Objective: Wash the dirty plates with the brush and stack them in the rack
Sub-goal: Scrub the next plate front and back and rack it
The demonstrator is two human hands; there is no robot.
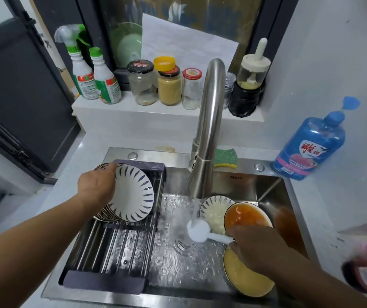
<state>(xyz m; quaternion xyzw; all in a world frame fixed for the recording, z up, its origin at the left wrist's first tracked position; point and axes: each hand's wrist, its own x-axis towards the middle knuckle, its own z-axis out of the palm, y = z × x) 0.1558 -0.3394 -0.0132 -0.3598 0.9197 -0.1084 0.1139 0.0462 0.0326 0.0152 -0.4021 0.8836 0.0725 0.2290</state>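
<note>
My left hand [95, 185] grips the rim of a clean white plate with blue leaf marks [133, 193], standing it on edge against several stacked plates at the far end of the dark rack [111, 241]. My right hand [255, 247] holds the handle of the white brush [198, 231], whose head lies under the running water. Three dirty plates lie in the sink's right side: one with white residue [211, 211], one smeared orange [244, 215], one coated yellow [244, 276] under my right wrist.
The steel faucet [209, 121] pours into the sink [273, 187]. A green sponge [224, 157] lies behind it, a blue soap bottle [309, 145] stands at the right. Jars and spray bottles line the back ledge [167, 112].
</note>
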